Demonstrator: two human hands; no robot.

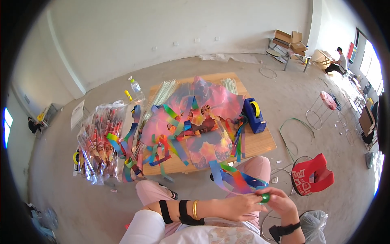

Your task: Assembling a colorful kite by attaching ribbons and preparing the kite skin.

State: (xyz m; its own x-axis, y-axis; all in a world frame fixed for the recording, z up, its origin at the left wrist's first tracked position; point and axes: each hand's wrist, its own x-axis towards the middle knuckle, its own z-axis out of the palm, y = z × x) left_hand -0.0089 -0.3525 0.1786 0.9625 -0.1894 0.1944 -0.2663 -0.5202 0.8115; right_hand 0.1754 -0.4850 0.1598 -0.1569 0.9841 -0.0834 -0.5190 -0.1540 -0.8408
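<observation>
My left hand [243, 206] and my right hand [281, 202] meet above my lap at the lower right, both with bent, closed fingers. Between their fingertips shows a small, shiny green rounded piece [265, 198], its kind unclear; the right fingers curl around it. Rainbow ribbons [237, 181] trail from the fingertips toward the table, and the left fingers pinch at their end. On the wooden table [260, 143] lie pink printed plastic sheets [209, 146] and more loose rainbow ribbons [174, 118]. Thin pale sticks [164, 92] lie at the far side.
A blue tape dispenser [255, 116] stands at the table's right edge. Clear-wrapped red printed pieces [103, 140] are piled at left, with a water bottle [135, 86] beyond. A red bag [312, 175] rests on a stool at right. Another person [339, 63] sits far right.
</observation>
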